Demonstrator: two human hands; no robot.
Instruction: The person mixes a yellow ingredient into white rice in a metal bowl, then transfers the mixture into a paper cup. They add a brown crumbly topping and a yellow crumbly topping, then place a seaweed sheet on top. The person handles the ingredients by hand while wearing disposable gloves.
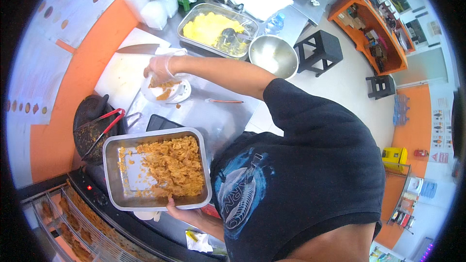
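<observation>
My left hand (180,209) grips the near rim of a deep steel tray (127,177), thumb over the edge. Shredded, orange-brown cooked meat (177,167) is heaped toward one side of the tray, with loose bits scattered over the bare metal. In a clear plastic glove, my right hand (163,66) is closed over a small portion of the same shredded meat (166,89), its fingers partly hidden. That portion is just above or on a round white device (180,95), which looks like a kitchen scale. A small crumb of meat lies beside it.
A knife (138,48) rests on a white cutting board (116,75). Nearby stand a tray of yellow food (208,25), a steel bowl (273,53), a pen (224,101), a dark phone-like slab (162,122), red-handled tongs (114,119) over a dark stone mortar (87,133), and black stools (320,51).
</observation>
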